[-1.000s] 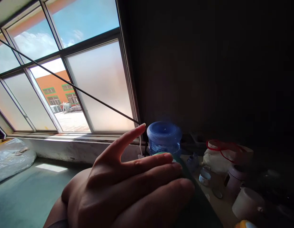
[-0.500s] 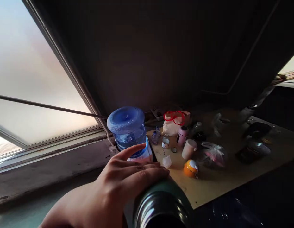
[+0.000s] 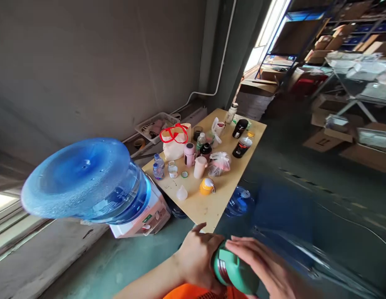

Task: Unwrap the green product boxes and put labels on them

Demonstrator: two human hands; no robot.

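Observation:
At the lower middle, my left hand point(image 3: 197, 253) is closed round the body of a green thermos point(image 3: 216, 261), which is tilted and mostly hidden by the fingers. A steel band shows between the body and the green cup-shaped lid point(image 3: 238, 270). My right hand point(image 3: 264, 261) lies over the lid with long, bent fingers gripping it from the right; its thumb is hidden and the hand is slightly blurred. Whether the lid is screwed tight I cannot tell.
A water dispenser point(image 3: 143, 220) with a big blue water bottle point(image 3: 87, 178) stands left. Beyond my hands, a wooden table point(image 3: 205, 207) holds an orange cup point(image 3: 206, 187), a pink tumbler point(image 3: 189, 154), a plastic bag point(image 3: 219, 164) and bottles. Cartons point(image 3: 326, 137) lie right.
The thermos mouth was uncovered with its steel neck showing; now the green lid covers it. My right hand has come into view. The view has swung right, bringing in shelves and cartons.

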